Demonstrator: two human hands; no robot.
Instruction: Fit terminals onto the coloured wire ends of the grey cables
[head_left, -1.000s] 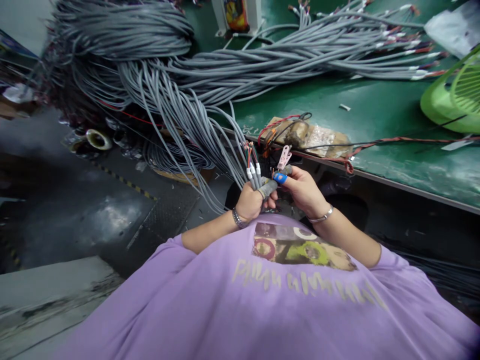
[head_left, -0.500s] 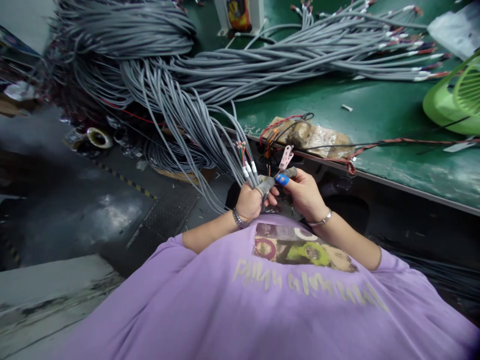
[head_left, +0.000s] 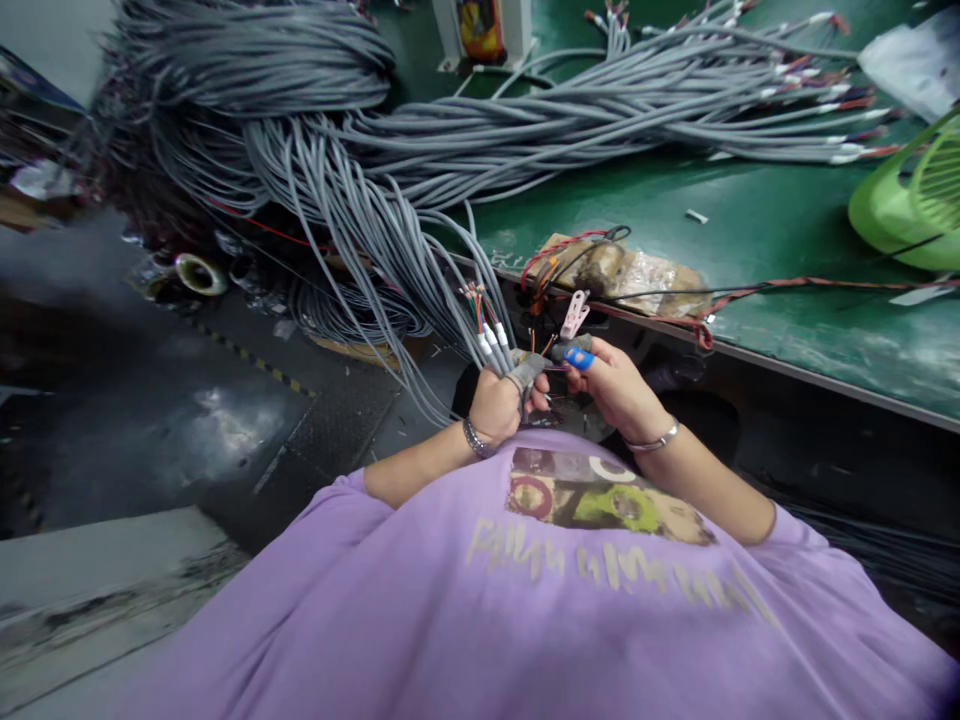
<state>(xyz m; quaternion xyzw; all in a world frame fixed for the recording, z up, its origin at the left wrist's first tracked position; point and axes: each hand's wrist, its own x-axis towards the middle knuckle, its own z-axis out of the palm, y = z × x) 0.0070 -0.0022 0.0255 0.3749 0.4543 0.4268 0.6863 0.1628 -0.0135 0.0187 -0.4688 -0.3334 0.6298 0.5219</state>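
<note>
Gripping grey cables (head_left: 495, 350) in left hand (head_left: 501, 402), right hand (head_left: 616, 387) pinching thin wires (head_left: 555, 368)

A green table (head_left: 787, 225) runs across the far side, its top shiny. A long bundle of grey cables (head_left: 525, 140) lies along it, wire ends toward the far right, and a coiled heap (head_left: 300, 60) fills the left. A white stand (head_left: 516, 30) is at the far side. On the right are a plastic bag (head_left: 919, 60) and a slatted light-green plastic object (head_left: 889, 205); a small white scrap (head_left: 696, 216) lies nearer the middle. Taped cardboard (head_left: 686, 290) sits along the near edge.
</note>
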